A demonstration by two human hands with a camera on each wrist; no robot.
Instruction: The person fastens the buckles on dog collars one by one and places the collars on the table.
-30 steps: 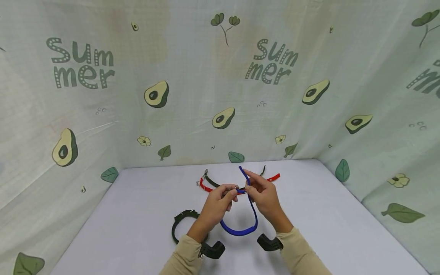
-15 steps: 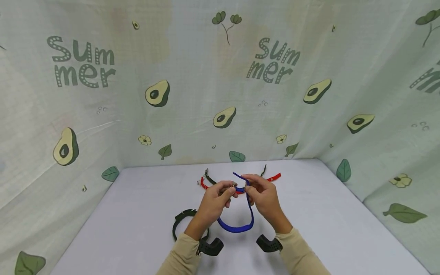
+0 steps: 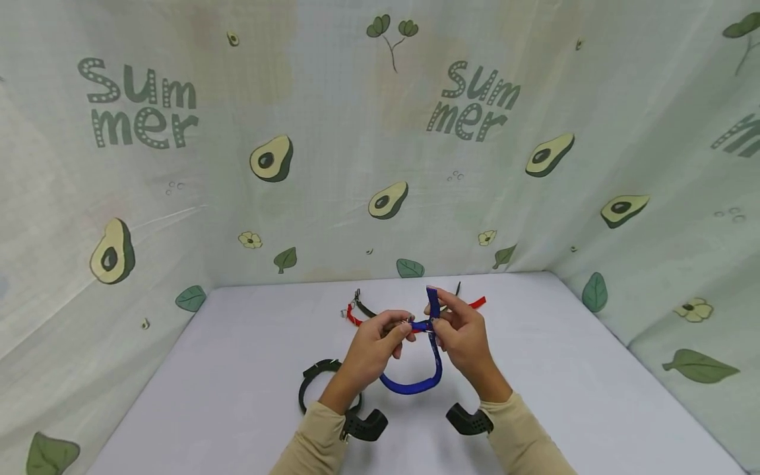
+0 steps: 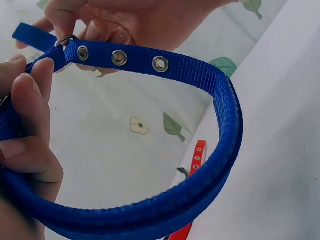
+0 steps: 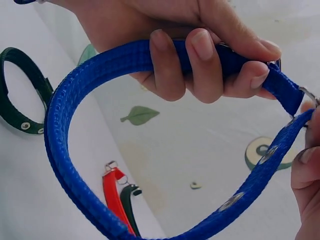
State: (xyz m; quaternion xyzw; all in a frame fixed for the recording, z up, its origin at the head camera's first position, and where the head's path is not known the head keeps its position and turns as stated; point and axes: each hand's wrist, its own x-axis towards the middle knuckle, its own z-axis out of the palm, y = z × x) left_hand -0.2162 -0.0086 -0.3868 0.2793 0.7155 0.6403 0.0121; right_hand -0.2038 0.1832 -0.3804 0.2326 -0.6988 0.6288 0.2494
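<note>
A blue collar point(image 3: 412, 388) with metal eyelets hangs as a loop between both hands above the table. My left hand point(image 3: 380, 340) curls its fingers around the buckle end; in the right wrist view the left fingers point(image 5: 205, 60) wrap the padded band. My right hand point(image 3: 466, 336) pinches the strap beside a metal ring point(image 4: 66, 41). In the left wrist view the strap tip point(image 4: 34, 36) sticks out past this ring, and the eyelet point(image 4: 160, 64) row lies on its other side. The buckle is mostly hidden by the left fingers.
Behind the hands, a red collar point(image 3: 353, 317) and a dark collar point(image 3: 365, 309) lie stretched out on the white table point(image 3: 237, 369). A dark looped collar point(image 3: 309, 379) rests near the left forearm. A printed cloth point(image 3: 332, 231) stands behind the table.
The blue strap's free tip bent leftward, then turned upright with its flat side showing. My right fingers shifted along it. My left hand keeps its grip on the buckle end.
</note>
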